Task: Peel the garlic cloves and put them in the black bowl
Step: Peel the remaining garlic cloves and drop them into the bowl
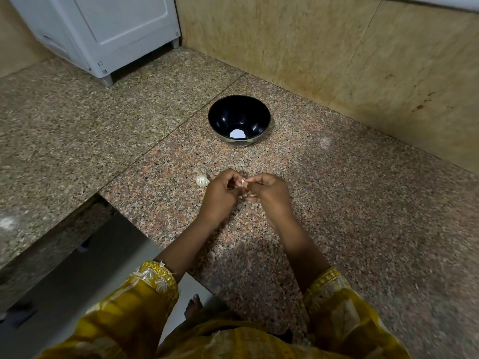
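While both the left hand (220, 191) and right hand (267, 190) pinch one small pale garlic clove (242, 181), the glossy round black bowl (239, 119) sits well apart at twelve o'clock, about equally near either hand.

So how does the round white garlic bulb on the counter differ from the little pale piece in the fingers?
The round white garlic bulb lies on the speckled granite counter; the small pale garlic clove is pinched between the left hand and right hand. The bulb is larger, whole and ribbed; the clove is a small piece, mostly hidden by fingers. Both are whitish and outside the glossy black bowl.
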